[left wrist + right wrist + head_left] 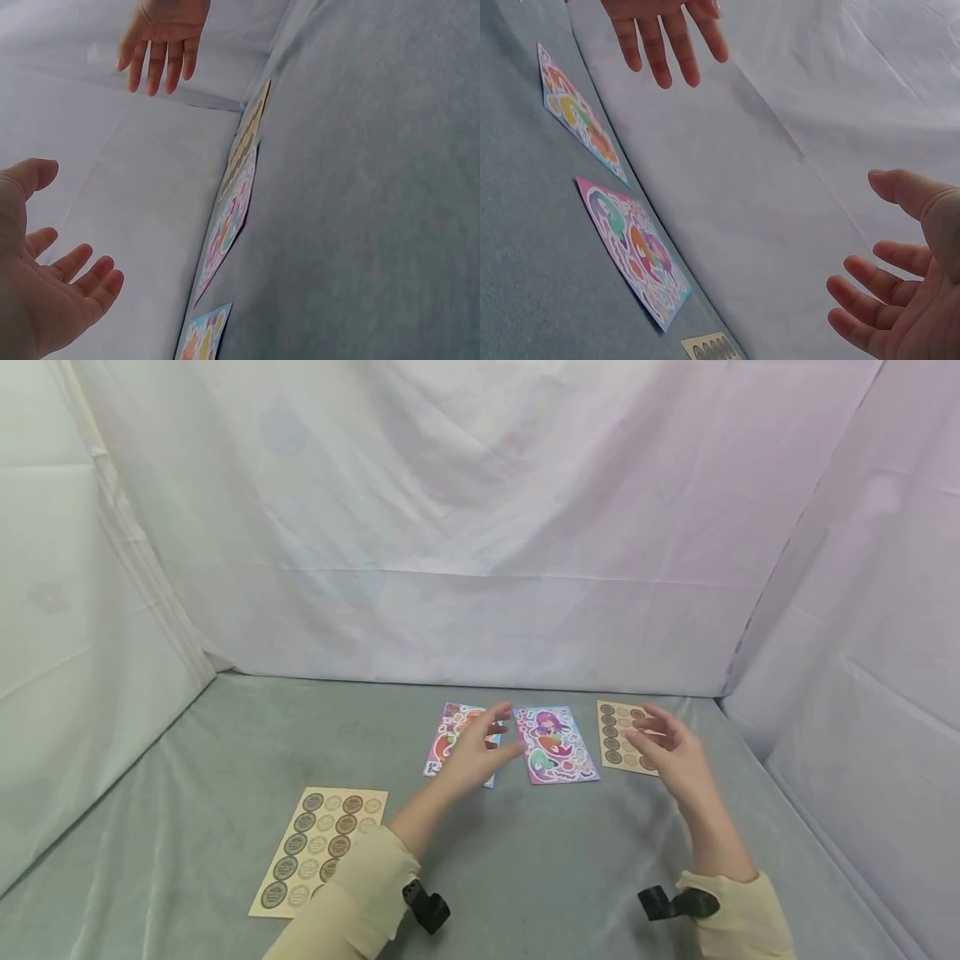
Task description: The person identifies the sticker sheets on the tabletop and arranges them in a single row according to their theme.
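Observation:
My left hand point(474, 757) hovers over the table with relaxed, spread fingers and holds nothing. Beneath it in the head view lies a colourful sticker sheet point(442, 745), partly covered by the hand. Between the two hands a mermaid sticker sheet point(557, 745) lies flat. My right hand point(677, 760), fingers loosely bent and the palm facing inward, is raised in front of a tan sheet of round stickers point(617, 735) and hides its right side. Both wrist views show the hands apart from the sheets, the left hand point(64, 281) and right hand point(900, 277) bare of any object.
A second tan sheet of round stickers point(315, 843) lies at the front left, partly under the left sleeve point(360, 893). Grey cloth point(555, 868) covers the table. White curtains point(465, 527) hang at the back and on both sides.

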